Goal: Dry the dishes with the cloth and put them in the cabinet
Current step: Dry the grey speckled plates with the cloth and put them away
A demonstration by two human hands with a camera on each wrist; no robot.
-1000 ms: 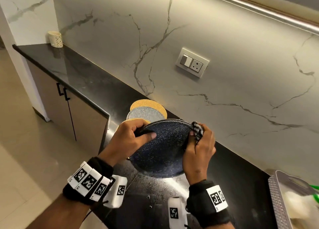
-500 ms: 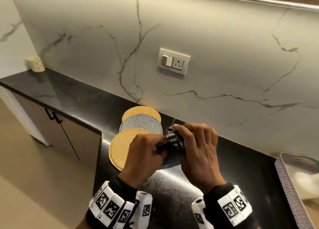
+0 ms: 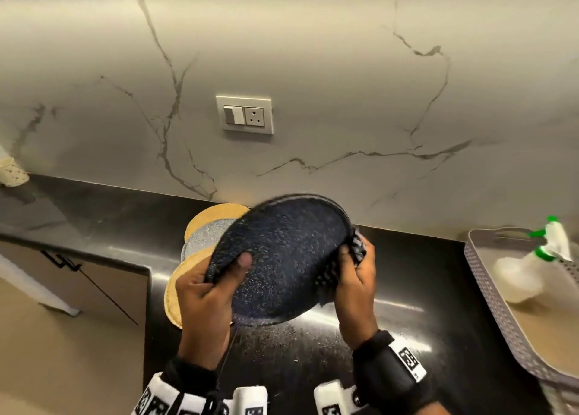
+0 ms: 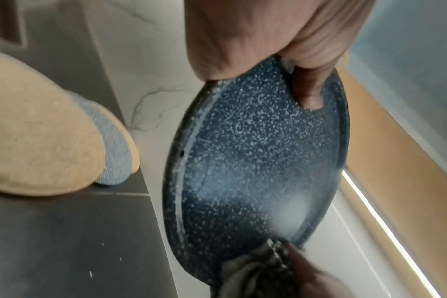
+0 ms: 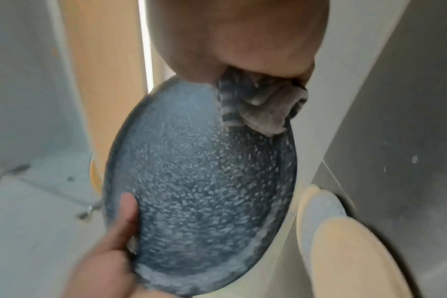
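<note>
A dark blue speckled plate (image 3: 282, 258) is held tilted above the black counter (image 3: 109, 220). My left hand (image 3: 216, 277) grips its left rim, thumb on the plate's face. My right hand (image 3: 354, 270) pinches a black-and-white checked cloth (image 3: 357, 247) around the right rim. In the left wrist view the plate (image 4: 255, 161) fills the middle, with the cloth (image 4: 258, 270) at its lower edge. In the right wrist view the cloth (image 5: 263, 104) is pressed on the top of the plate (image 5: 199, 181). Behind lie two tan plates (image 3: 175, 292) and a grey one (image 3: 203, 239), overlapping.
A grey perforated basket (image 3: 488, 289) at the right holds a white spray bottle with a green nozzle (image 3: 539, 258). A wall socket (image 3: 244, 114) sits on the marble backsplash. A small cream cup (image 3: 12, 170) stands far left. Cabinet doors (image 3: 84, 280) are below the counter.
The plate went from edge-on between my hands to tilted with its face toward me. My right hand with the cloth shifted to the right rim. The view turned to the right.
</note>
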